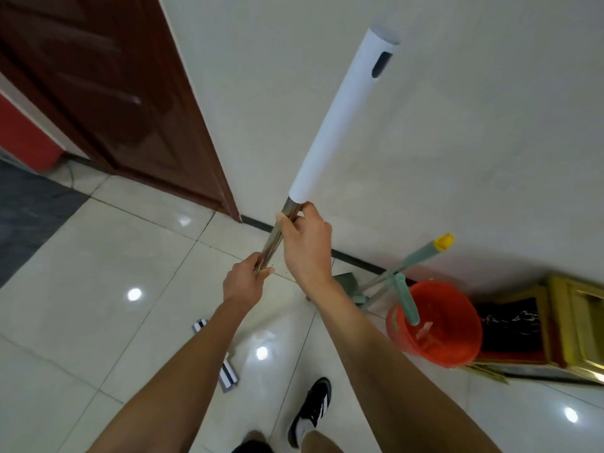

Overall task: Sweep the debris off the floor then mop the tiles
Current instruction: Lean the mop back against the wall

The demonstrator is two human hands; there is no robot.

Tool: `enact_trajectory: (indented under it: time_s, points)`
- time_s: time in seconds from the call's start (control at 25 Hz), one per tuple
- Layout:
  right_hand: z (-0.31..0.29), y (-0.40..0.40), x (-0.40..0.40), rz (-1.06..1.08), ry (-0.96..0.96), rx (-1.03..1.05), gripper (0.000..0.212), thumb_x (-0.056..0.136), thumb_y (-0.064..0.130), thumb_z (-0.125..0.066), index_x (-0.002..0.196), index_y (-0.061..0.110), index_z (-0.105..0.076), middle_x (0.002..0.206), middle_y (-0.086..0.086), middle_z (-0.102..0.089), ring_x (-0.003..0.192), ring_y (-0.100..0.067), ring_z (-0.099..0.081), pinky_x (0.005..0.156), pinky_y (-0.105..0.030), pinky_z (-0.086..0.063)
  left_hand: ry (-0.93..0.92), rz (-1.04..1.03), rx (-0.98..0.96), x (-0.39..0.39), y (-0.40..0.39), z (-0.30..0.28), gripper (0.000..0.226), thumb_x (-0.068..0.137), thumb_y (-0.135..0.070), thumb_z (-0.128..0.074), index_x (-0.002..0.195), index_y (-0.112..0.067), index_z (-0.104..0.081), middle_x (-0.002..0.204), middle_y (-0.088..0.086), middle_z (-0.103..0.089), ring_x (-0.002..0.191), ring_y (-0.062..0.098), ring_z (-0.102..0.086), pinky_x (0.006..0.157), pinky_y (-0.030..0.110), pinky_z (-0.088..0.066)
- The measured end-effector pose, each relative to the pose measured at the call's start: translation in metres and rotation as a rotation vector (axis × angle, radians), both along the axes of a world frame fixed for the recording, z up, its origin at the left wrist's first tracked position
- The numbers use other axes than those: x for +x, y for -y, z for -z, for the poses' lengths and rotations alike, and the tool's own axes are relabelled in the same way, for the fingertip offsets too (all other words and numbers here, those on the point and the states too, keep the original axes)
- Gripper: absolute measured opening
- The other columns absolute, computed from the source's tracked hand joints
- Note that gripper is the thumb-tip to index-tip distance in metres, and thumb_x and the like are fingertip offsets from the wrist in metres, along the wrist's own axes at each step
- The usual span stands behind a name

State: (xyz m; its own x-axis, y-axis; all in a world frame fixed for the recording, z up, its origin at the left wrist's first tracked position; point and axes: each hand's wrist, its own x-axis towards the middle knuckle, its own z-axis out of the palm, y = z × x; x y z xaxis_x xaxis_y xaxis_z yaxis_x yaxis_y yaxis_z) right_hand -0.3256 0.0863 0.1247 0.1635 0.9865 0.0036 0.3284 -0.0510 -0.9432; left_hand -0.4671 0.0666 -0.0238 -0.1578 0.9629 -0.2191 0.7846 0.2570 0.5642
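Evidently the mopping step is in hand: both hands grip the mop's metal pole [274, 238], the right hand [305, 245] curled round it just under the white grip, the left hand [245, 280] curled round it lower down, while the striped mop head [226, 371] lies flat on the tiles [98, 289] near the shoe. The broom and dustpan [392, 273] lean at the wall beside the red bucket [457, 328]. Next, I judge, comes pushing the head across the tiles with even downward pressure.
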Motion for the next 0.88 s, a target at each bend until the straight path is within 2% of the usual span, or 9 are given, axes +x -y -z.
enact_trajectory:
  time_s: [0.12, 0.28, 0.36, 0.48, 0.72, 0.88]
  points:
    - [-0.011, -0.041, 0.013, -0.006, 0.019, 0.039, 0.016, 0.094, 0.029, -0.062, 0.091, 0.013, -0.056, 0.054, 0.001, -0.055, 0.054, -0.020, -0.054, 0.057, -0.038, -0.049, 0.010, 0.018, 0.017, 0.018, -0.047, -0.013, 0.021, 0.093, -0.044, -0.065, 0.101, -0.025, -0.061, 0.079, -0.003, -0.066, 0.074, 0.024, -0.060, 0.061, 0.032, -0.041]
    - [-0.027, -0.094, 0.023, -0.021, 0.061, 0.058, 0.018, 0.095, 0.028, -0.063, 0.097, 0.011, -0.057, 0.055, 0.004, -0.054, 0.050, -0.013, -0.048, 0.054, -0.030, -0.042, 0.062, 0.021, 0.020, 0.028, -0.105, -0.025, 0.022, 0.091, -0.046, -0.067, 0.100, -0.026, -0.064, 0.081, -0.005, -0.066, 0.075, 0.020, -0.062, 0.062, 0.031, -0.042]
    - [-0.038, -0.119, 0.024, -0.032, 0.076, 0.070, 0.017, 0.095, 0.026, -0.063, 0.098, 0.010, -0.058, 0.054, 0.005, -0.054, 0.047, -0.010, -0.047, 0.052, -0.028, -0.042, 0.078, 0.056, 0.038, 0.030, -0.134, -0.032, 0.023, 0.091, -0.047, -0.067, 0.095, -0.025, -0.063, 0.076, -0.006, -0.064, 0.070, 0.017, -0.060, 0.056, 0.028, -0.039]
    - [-0.051, -0.154, 0.019, -0.018, 0.091, 0.075, 0.013, 0.095, 0.022, -0.063, 0.093, 0.011, -0.057, 0.048, 0.007, -0.049, 0.042, -0.007, -0.044, 0.048, -0.018, -0.034, 0.117, 0.100, 0.060, 0.027, -0.176, -0.041, 0.024, 0.091, -0.047, -0.067, 0.090, -0.024, -0.061, 0.070, -0.006, -0.062, 0.065, 0.015, -0.060, 0.051, 0.025, -0.035]
    - [-0.072, -0.211, 0.005, 0.024, 0.107, 0.108, 0.014, 0.094, 0.019, -0.063, 0.087, 0.013, -0.053, 0.044, 0.012, -0.050, 0.045, -0.011, -0.039, 0.054, -0.028, -0.034, 0.139, 0.135, 0.084, 0.020, -0.241, -0.062, 0.028, 0.088, -0.048, -0.069, 0.086, -0.022, -0.060, 0.071, -0.003, -0.065, 0.065, 0.019, -0.061, 0.060, 0.031, -0.047]
    - [-0.081, -0.236, -0.015, 0.010, 0.104, 0.142, 0.013, 0.093, 0.018, -0.063, 0.088, 0.015, -0.052, 0.052, 0.004, -0.055, 0.053, -0.019, -0.042, 0.057, -0.039, -0.042, 0.154, 0.141, 0.079, 0.013, -0.275, -0.072, 0.022, 0.092, -0.042, -0.066, 0.096, -0.020, -0.063, 0.083, 0.000, -0.070, 0.075, 0.025, -0.065, 0.072, 0.038, -0.055]
